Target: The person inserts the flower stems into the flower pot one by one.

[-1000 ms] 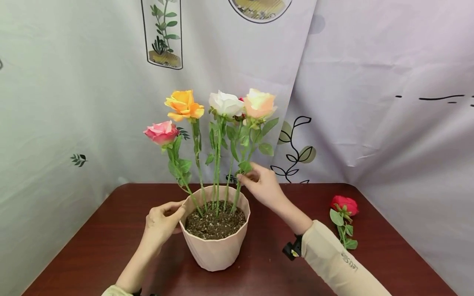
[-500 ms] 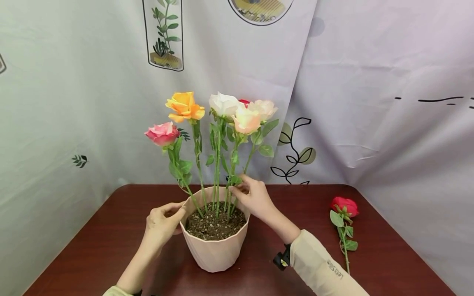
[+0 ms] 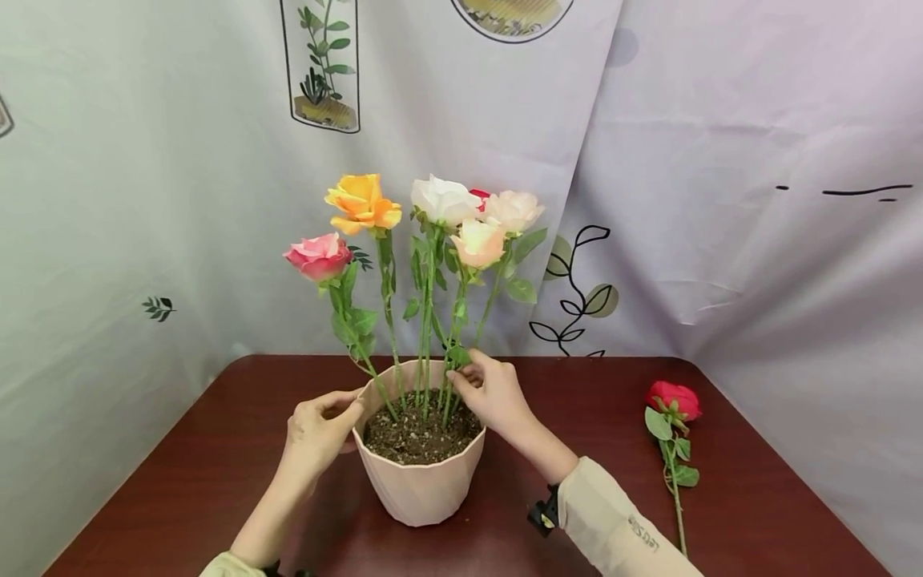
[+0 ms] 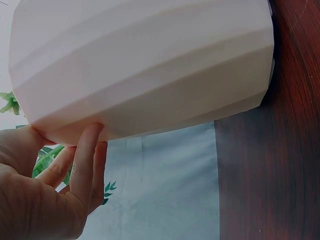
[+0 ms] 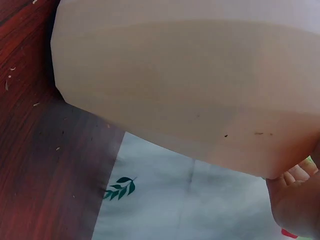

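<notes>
A pale pink faceted flowerpot (image 3: 421, 490) filled with dark soil (image 3: 414, 442) stands on the table in the head view. My left hand (image 3: 316, 426) pinches its left rim, thumb over the edge; the left wrist view shows fingers (image 4: 86, 160) against the outer wall. With my right hand (image 3: 497, 393) I pinch the low stem of a peach rose (image 3: 479, 243), whose lower end reaches the soil. Around it in the pot rise a pink rose (image 3: 319, 256), an orange rose (image 3: 364, 203), a white rose (image 3: 445, 200), a pale blush rose (image 3: 515, 211) and a partly hidden red one (image 3: 480, 197).
Another red rose (image 3: 674, 401) lies on the right side of the dark red-brown table (image 3: 577, 433), its stem pointing toward the front. Behind the table hangs a printed pale curtain (image 3: 649, 240). Small crumbs dot the wood in the right wrist view.
My right hand has moved down and left with the peach rose, which now sits lower, uncovering the blush rose behind it. The left hand has kept its hold on the rim.
</notes>
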Demonstrator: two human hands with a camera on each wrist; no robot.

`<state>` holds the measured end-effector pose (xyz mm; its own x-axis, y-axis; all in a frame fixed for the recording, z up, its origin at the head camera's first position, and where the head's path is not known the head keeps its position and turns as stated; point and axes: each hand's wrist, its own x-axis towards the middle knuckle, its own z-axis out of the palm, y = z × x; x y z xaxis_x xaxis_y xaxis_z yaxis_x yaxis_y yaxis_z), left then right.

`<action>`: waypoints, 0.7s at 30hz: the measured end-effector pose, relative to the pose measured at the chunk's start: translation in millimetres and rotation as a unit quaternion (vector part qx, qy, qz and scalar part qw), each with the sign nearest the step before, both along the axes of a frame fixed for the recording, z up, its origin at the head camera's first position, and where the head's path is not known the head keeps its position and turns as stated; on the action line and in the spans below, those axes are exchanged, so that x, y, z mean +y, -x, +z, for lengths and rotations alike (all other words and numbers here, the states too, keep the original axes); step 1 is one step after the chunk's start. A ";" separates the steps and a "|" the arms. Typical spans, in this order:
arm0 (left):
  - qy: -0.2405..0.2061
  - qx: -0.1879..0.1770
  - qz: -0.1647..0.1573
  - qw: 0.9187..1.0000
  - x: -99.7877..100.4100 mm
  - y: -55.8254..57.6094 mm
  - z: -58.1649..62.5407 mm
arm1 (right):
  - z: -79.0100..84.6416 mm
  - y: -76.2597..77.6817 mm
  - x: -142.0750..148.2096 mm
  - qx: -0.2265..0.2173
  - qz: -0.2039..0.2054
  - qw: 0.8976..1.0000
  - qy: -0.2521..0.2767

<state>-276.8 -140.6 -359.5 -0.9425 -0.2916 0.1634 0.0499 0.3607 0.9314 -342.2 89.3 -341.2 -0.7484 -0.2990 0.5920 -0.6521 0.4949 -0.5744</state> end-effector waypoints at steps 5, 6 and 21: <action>0.002 -0.004 0.002 1.000 -0.3 1.1 0.6 | 2.0 1.2 0.8 -0.016 -0.003 1.000 -0.008; 0.002 -0.004 0.002 1.000 -0.3 0.6 0.8 | 2.4 1.1 0.7 -0.015 -0.002 1.000 -0.008; -0.005 -0.006 0.009 1.000 0.5 -0.5 0.7 | -0.6 -4.5 -0.9 0.002 -0.040 0.999 0.012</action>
